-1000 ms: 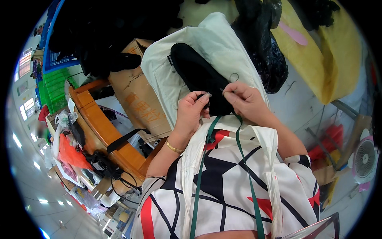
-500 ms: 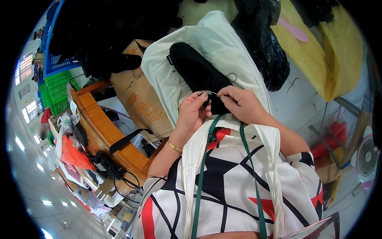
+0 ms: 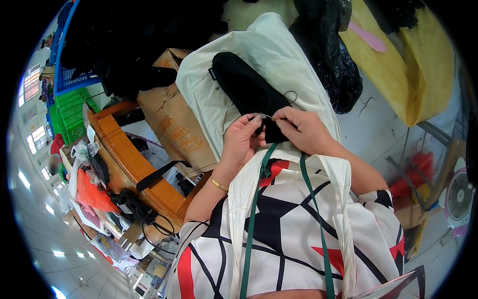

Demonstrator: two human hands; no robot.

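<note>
Black fabric makes up the elongated piece (image 3: 244, 82) before you, which lies on a white cloth (image 3: 296, 65) with its rounded end directed away from your body and its near end under and between your hands; a small label (image 3: 212, 74) projects from its left edge. Your left hand (image 3: 242, 139) has its thumb and forefinger closed on a small pale item (image 3: 263, 116), too small to identify, beside the black fabric. Your right hand (image 3: 304, 130) stands just beside it, fingertips pinched together on a slender sliver (image 3: 269, 117) that points toward the left fingertips; whether sliver and item touch cannot be told. A fine dark loop (image 3: 291, 94) rises above the right knuckles. Note the gold-coloured bracelet (image 3: 219, 185) on your left wrist and the two green ribbons (image 3: 250, 224) running down over your patterned top (image 3: 294, 249). To the left of the cloth are a cardboard box (image 3: 169, 132) and an orange-brown wooden frame (image 3: 134, 159), with a blue basket (image 3: 74, 77) and a green crate (image 3: 74, 112) farther off. To the right, a black plastic bag (image 3: 343, 82) adjoins the cloth, near a yellow sheet (image 3: 423, 87); a fan (image 3: 459, 197) stands at the far right.
</note>
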